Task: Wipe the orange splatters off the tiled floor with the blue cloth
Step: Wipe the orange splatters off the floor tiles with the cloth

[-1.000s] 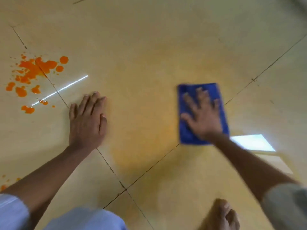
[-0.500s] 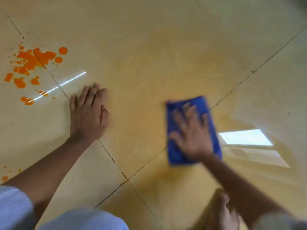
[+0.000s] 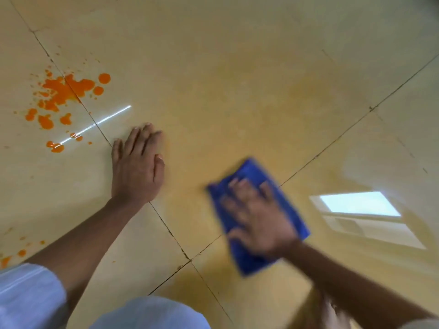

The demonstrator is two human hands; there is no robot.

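Mid-wipe. Right hand (image 3: 259, 222) flat on the blue cloth (image 3: 255, 217), fingers spread and straight, pressing rather than gripping; motion-blurred, so exact finger lie hard to read. Cloth lying on the tiled floor (image 3: 237, 67) lower right of centre, just right of a grout crossing, over a faint yellowish smeared patch. Left hand (image 3: 137, 167) planted palm-down on bare tile, fingers straight and together, holding nothing, apparently bracing body weight. Main orange splatters (image 3: 64, 91) sitting well apart from the cloth, upper left, straddling a grout line, just beyond the left hand's fingertips; blobs thick and unsmeared, looking untouched. A few more orange drops (image 3: 14, 255) at the lower left edge, near the sleeve (image 3: 28, 293). Judged stage: working the pale residue at centre, bulk of the spill not yet reached, so task well short of done. Next move probably needs the cloth carried or slid left past the bracing hand onto the big patch, then the lower-left drops; risk of spreading wet orange into grout. Containers: none in view, nothing to report inside any. Bright window reflection (image 3: 361, 203) on the tile at right.
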